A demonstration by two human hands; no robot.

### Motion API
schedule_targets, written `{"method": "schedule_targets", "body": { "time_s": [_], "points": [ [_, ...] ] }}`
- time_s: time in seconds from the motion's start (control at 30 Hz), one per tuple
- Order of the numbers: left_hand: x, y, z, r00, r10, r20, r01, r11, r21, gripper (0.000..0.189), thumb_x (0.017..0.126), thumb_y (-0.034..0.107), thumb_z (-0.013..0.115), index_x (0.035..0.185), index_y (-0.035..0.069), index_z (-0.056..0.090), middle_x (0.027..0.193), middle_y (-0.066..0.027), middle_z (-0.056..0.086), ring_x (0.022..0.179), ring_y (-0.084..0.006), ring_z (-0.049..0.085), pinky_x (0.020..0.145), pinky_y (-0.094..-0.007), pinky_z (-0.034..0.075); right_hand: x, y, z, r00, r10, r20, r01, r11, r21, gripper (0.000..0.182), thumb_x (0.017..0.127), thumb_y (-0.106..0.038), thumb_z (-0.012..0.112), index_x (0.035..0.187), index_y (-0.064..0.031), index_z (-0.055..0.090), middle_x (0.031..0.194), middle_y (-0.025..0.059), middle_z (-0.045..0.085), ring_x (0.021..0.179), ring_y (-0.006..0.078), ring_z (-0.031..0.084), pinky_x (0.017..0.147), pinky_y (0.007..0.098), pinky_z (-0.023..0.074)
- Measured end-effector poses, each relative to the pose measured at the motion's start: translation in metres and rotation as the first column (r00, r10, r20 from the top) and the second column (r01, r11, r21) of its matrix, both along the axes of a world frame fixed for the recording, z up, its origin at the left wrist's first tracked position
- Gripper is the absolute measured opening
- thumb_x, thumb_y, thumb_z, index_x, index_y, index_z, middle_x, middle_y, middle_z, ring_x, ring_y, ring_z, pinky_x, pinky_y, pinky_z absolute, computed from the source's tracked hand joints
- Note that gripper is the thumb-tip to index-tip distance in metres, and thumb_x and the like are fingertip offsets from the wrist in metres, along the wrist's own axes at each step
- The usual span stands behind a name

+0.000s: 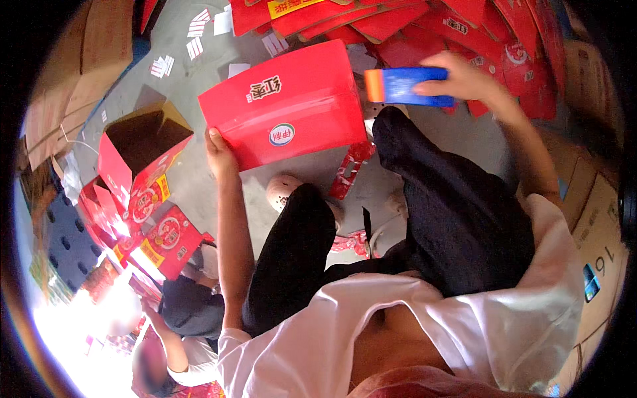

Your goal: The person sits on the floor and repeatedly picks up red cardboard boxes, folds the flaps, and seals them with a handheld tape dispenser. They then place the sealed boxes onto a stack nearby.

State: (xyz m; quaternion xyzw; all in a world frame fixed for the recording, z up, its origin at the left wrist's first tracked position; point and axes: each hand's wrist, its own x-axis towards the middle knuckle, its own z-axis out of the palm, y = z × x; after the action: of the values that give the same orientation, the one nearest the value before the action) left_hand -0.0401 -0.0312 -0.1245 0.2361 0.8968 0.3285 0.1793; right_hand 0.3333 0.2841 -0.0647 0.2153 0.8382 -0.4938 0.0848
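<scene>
A red printed cardboard carton (pixel 298 107) is held tilted in front of me, its long seam facing up. My left hand (pixel 221 151) grips its near left corner, thumb on the upper face. To the right of the carton, my right hand (pixel 450 79) is closed around a blue handheld tool with an orange end (pixel 405 87), which looks like a tape dispenser. Its orange end points at the carton's right side, with a small gap between them. Motion blurs this hand and tool, so fine detail cannot be read.
Flattened red cartons (pixel 398 25) are heaped at the top right. An open red carton (pixel 144 144) stands at left, near a co-worker (pixel 194 303). Printed paper slips (pixel 199 22) and a torn red wrapper (pixel 351 171) lie on the concrete floor (pixel 189 84). Brown cartons (pixel 597 239) line the right side.
</scene>
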Motion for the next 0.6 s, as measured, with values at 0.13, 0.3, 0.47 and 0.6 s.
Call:
{"method": "schedule_targets", "body": {
  "time_s": [0.13, 0.3, 0.47, 0.6],
  "points": [
    [0.046, 0.049, 0.005, 0.67, -0.387, -0.634, 0.118, 0.898, -0.423, 0.075, 0.091, 0.049, 0.052, 0.146, 0.005, 0.027, 0.149, -0.0272, 0.026, 0.138, -0.0411, 0.026, 0.11, -0.0572, 0.02, -0.051, -0.06, 0.022, 0.994, -0.105, -0.002, 0.097, 0.91, 0.402, 0.039, 0.074, -0.044, 0.069, 0.074, -0.0047, 0.068, 0.066, 0.0166, 0.063, 0.065, 0.0318, 0.065, 0.061, 0.0435, 0.0509],
    [0.122, 0.103, 0.038, 0.595, -0.593, -0.542, 0.405, 0.804, -0.436, 0.102, 0.077, 0.065, 0.062, 0.148, 0.004, 0.022, 0.149, -0.0288, 0.024, 0.138, -0.0443, 0.024, 0.111, -0.0567, 0.018, -0.055, -0.086, -0.011, 0.991, -0.109, 0.084, 0.051, 0.859, 0.51, 0.036, 0.068, -0.036, 0.067, 0.074, -0.0011, 0.069, 0.072, 0.0204, 0.066, 0.07, 0.0378, 0.066, 0.065, 0.0485, 0.053],
    [0.012, 0.037, 0.008, 0.81, -0.2, -0.552, 0.192, 0.979, -0.073, 0.096, 0.074, 0.053, 0.074, 0.139, -0.005, 0.034, 0.14, -0.0301, 0.036, 0.124, -0.0454, 0.04, 0.104, -0.0524, 0.034, -0.028, -0.065, 0.004, 0.954, -0.291, 0.077, 0.228, 0.866, 0.446, 0.043, 0.072, -0.043, 0.067, 0.074, -0.0001, 0.068, 0.07, 0.0217, 0.065, 0.069, 0.0387, 0.066, 0.062, 0.0486, 0.0527],
    [-0.023, -0.028, 0.009, 0.971, 0.035, 0.235, -0.083, 0.976, 0.199, 0.039, 0.092, 0.029, 0.064, 0.114, -0.002, 0.056, 0.102, -0.0064, 0.063, 0.088, -0.015, 0.059, 0.079, -0.0288, 0.049, -0.058, -0.066, 0.029, 0.983, -0.183, 0.007, 0.169, 0.917, 0.361, 0.046, 0.078, -0.048, 0.066, 0.088, -0.0034, 0.069, 0.074, 0.0191, 0.066, 0.069, 0.0353, 0.066, 0.062, 0.045, 0.0515]
  ]
}}
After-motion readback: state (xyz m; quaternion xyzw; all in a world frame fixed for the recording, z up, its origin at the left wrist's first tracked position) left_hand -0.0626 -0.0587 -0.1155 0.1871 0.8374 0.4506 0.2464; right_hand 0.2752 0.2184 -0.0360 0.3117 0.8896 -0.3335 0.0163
